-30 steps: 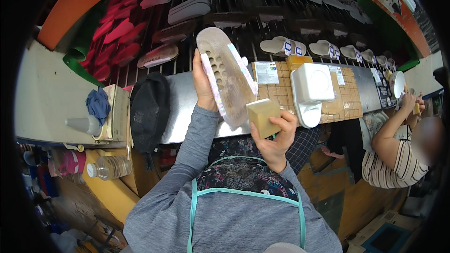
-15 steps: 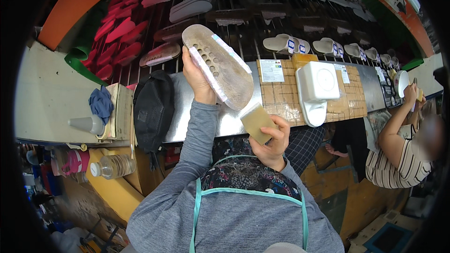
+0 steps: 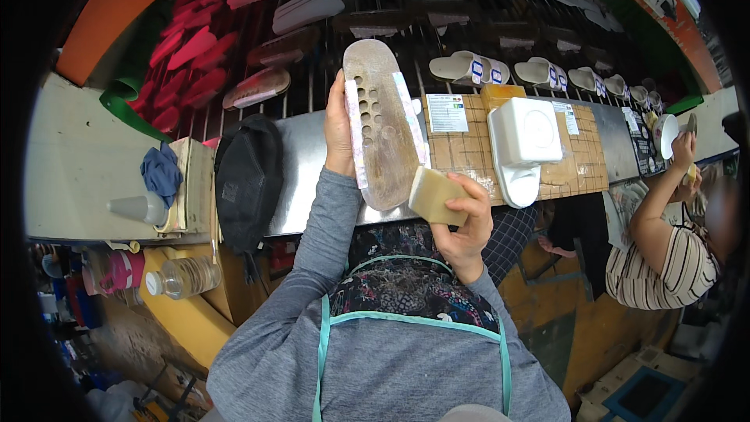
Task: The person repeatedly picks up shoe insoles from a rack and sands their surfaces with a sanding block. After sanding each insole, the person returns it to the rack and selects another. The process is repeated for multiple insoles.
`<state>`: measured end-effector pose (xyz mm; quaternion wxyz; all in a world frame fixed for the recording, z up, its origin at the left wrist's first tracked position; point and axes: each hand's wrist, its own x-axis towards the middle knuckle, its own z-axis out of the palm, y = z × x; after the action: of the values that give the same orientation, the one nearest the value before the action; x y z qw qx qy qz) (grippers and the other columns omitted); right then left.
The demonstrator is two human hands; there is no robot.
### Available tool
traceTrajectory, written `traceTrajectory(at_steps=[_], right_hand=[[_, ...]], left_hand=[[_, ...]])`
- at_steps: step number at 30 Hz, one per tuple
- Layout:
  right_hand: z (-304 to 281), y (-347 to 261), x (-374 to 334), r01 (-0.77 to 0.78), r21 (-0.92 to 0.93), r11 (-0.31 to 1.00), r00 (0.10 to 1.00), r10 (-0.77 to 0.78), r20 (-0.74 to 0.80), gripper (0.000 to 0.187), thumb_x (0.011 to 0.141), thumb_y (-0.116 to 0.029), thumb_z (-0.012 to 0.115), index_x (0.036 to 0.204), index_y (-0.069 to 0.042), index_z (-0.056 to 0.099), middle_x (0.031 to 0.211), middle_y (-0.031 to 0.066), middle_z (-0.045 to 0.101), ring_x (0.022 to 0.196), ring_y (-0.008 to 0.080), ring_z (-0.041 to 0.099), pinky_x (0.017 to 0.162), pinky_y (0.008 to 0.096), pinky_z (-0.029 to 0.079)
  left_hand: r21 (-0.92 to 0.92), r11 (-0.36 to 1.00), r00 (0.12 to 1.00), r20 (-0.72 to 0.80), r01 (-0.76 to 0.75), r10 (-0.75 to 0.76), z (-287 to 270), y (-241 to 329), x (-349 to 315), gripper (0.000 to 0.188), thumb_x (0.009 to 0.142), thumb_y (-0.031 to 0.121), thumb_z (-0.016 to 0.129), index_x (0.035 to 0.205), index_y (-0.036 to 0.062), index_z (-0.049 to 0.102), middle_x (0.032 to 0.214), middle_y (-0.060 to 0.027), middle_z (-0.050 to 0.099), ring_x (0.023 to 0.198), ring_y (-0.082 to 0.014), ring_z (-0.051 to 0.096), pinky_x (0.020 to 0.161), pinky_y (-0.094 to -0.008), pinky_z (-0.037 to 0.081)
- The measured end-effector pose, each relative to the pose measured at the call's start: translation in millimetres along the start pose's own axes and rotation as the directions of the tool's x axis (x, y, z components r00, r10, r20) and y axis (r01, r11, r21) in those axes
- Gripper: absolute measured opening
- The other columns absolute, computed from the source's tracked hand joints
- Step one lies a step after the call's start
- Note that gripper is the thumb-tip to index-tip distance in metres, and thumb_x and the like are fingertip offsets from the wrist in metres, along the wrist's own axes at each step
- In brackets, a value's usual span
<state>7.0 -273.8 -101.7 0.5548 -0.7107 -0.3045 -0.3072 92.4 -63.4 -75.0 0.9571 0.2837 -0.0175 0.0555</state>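
Note:
Held up in my left hand [image 3: 338,126] is a brownish shoe sole [image 3: 391,137], its long side nearly upright, with round holes along its left part. Pale patterned strips run along both its long sides. My left fingers wrap behind its left edge. My right hand [image 3: 464,230] pinches a flat yellowish foam pad [image 3: 436,197] with a whitish edge. That pad's left corner is at the sole's lower right edge; I cannot tell whether they touch.
A conveyor rack [image 3: 312,98] carries rows of soles and sandals [image 3: 469,70] beyond the metal bench. A white dispenser [image 3: 525,144] stands on brown cardboard [image 3: 582,164]. A black bag [image 3: 248,187] hangs at left. A co-worker in a striped top [image 3: 664,266] sits at right.
My left hand has turned the sole more upright and shifted it right and down. My right hand has raised the foam pad slightly, right beside the sole's lower edge.

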Motion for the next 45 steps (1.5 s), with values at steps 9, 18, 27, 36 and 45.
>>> traceTrajectory(at_steps=[9,18,27,36,45], right_hand=[[-15,-11,8,0.143,-0.024,0.989,0.955,-0.131,0.267,0.044,0.058,-0.003,0.078,0.098,-0.01,0.061,0.111,0.0155,0.061,0.098,0.0323,0.061,0.083,0.0417,0.047],[-2,19,48,-0.066,-0.258,0.964,0.989,0.029,-0.142,0.047,0.061,-0.006,0.078,0.105,-0.008,0.061,0.114,0.0155,0.055,0.105,0.0317,0.055,0.087,0.0413,0.045],[-29,16,-5,-0.222,0.069,0.973,0.972,0.226,-0.057,0.045,0.065,-0.001,0.077,0.106,-0.004,0.058,0.11,0.0153,0.061,0.105,0.0276,0.059,0.092,0.0357,0.047],[-80,28,-18,-0.383,0.096,0.919,0.897,0.395,-0.197,0.05,0.07,0.009,0.071,0.114,-0.003,0.049,0.118,0.0126,0.05,0.111,0.0226,0.052,0.099,0.0337,0.039],[-105,45,-26,-0.391,-0.053,0.919,0.853,0.341,-0.396,0.049,0.07,0.008,0.071,0.113,-0.003,0.05,0.116,0.0118,0.051,0.112,0.0242,0.051,0.1,0.0355,0.038]], left_hand=[[0.189,0.98,0.991,-0.131,0.063,-0.038,2,-15,-2,0.043,0.097,0.043,0.048,0.103,0.0038,0.063,0.081,-0.0059,0.067,0.066,-0.012,0.065,0.055,-0.0223,0.052],[0.483,0.875,0.999,-0.024,0.039,-0.031,15,-48,-27,0.034,0.095,0.034,0.058,0.08,0.0051,0.068,0.07,0.0009,0.064,0.057,-0.0058,0.056,0.051,-0.0205,0.043],[-0.047,0.952,0.9,-0.342,-0.302,0.269,-103,-4,98,0.027,0.1,0.027,0.048,0.115,0.0057,0.055,0.11,-0.0092,0.062,0.1,-0.0241,0.061,0.088,-0.0404,0.052],[-0.106,0.942,0.714,-0.68,-0.319,0.166,-102,5,151,0.043,0.097,0.024,0.039,0.136,0.0062,0.043,0.139,-0.0142,0.046,0.134,-0.0283,0.037,0.114,-0.0457,0.024],[0.947,0.053,0.779,0.227,-0.316,0.585,-25,-121,134,0.041,0.086,0.027,0.064,0.119,0.0017,0.063,0.122,-0.0202,0.059,0.117,-0.0316,0.048,0.103,-0.0374,0.035]])
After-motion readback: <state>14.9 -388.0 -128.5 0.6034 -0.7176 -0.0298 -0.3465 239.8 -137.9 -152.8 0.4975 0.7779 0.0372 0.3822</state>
